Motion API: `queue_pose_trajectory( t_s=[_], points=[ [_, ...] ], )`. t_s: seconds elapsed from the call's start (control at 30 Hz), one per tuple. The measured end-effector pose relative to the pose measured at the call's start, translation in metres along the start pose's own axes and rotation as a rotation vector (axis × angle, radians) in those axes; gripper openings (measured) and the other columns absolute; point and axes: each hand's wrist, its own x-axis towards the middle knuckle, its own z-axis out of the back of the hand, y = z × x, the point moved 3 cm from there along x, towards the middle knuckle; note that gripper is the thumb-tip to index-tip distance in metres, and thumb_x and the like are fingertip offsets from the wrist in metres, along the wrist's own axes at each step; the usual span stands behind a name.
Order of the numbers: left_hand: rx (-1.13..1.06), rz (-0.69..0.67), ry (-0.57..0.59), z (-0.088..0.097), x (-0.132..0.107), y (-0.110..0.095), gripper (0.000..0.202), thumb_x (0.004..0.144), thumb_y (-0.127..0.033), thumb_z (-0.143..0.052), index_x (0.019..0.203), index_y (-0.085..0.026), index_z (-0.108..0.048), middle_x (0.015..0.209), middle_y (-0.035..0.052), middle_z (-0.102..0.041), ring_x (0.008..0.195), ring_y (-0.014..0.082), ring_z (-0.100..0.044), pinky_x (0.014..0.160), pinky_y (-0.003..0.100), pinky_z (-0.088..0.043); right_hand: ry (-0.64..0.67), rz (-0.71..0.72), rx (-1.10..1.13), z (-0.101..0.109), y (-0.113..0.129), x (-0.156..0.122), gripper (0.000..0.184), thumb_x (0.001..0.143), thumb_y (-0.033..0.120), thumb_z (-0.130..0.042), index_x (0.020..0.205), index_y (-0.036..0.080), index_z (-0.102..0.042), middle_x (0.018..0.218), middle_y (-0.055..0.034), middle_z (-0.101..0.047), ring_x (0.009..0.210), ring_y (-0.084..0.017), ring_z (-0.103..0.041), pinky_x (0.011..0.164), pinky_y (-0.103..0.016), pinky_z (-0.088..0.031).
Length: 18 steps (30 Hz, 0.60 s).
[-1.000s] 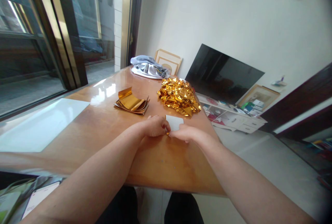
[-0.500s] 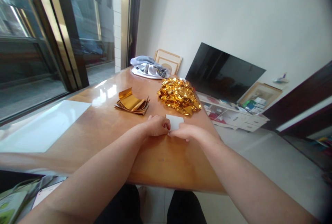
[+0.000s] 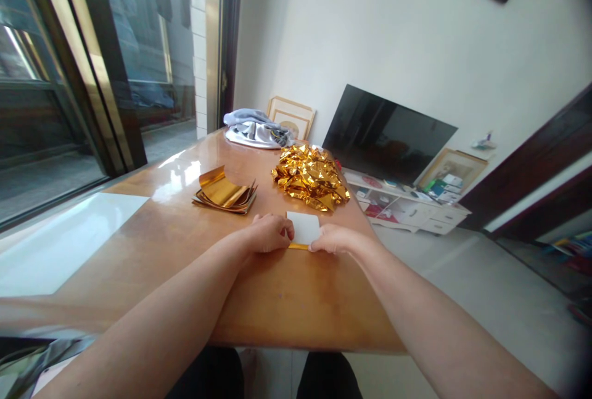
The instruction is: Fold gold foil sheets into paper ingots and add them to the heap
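A small sheet of foil paper point(image 3: 303, 227) lies white side up on the wooden table, with a narrow gold strip folded along its near edge. My left hand point(image 3: 271, 232) is closed on the sheet's left side, fingers curled at the near left corner. At the near right corner my right hand point(image 3: 332, 238) pinches the folded edge. Left of my hands lies a stack of gold foil sheets point(image 3: 224, 192), the top one curling up. Just beyond the sheet sits a heap of folded gold foil pieces point(image 3: 311, 178).
The table point(image 3: 296, 300) has a white sheet point(image 3: 69, 242) at its left and bundled grey-white cloth point(image 3: 256, 129) at the far end. Beyond stand a television point(image 3: 388, 137) and a white low cabinet point(image 3: 411, 211). A sliding glass door is on the left.
My hands have moved apart along the sheet's near edge, and the gold folded strip now shows between them. The camera view has shifted slightly.
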Motion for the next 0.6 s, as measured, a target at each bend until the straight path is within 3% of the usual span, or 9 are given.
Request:
queue_pose_trajectory(
  t_s=[0.27, 0.6],
  points=[
    [-0.001, 0.002, 0.028, -0.001, 0.001, 0.003, 0.022, 0.073, -0.029, -0.06, 0.09, -0.03, -0.074, 0.083, -0.0033, -0.072, 0.083, 0.0196, -0.064, 0.083, 0.031, -0.041, 0.114, -0.054, -0.038, 0.005, -0.039, 0.012, 0.028, 0.071, 0.039, -0.073, 0.06, 0.016, -0.063, 0.051, -0.0022, -0.06, 0.049, -0.015, -0.055, 0.049, -0.025, -0.036],
    [0.028, -0.005, 0.008, 0.0, 0.0, 0.004, 0.022, 0.074, -0.031, -0.06, 0.091, -0.029, -0.073, 0.086, -0.0015, -0.072, 0.082, 0.0198, -0.064, 0.078, 0.031, -0.041, 0.101, -0.039, 0.146, -0.004, -0.063, 0.015, 0.023, 0.074, 0.033, -0.071, 0.064, 0.017, -0.059, 0.055, -0.0004, -0.06, 0.048, -0.013, -0.054, 0.047, -0.023, -0.035]
  ],
)
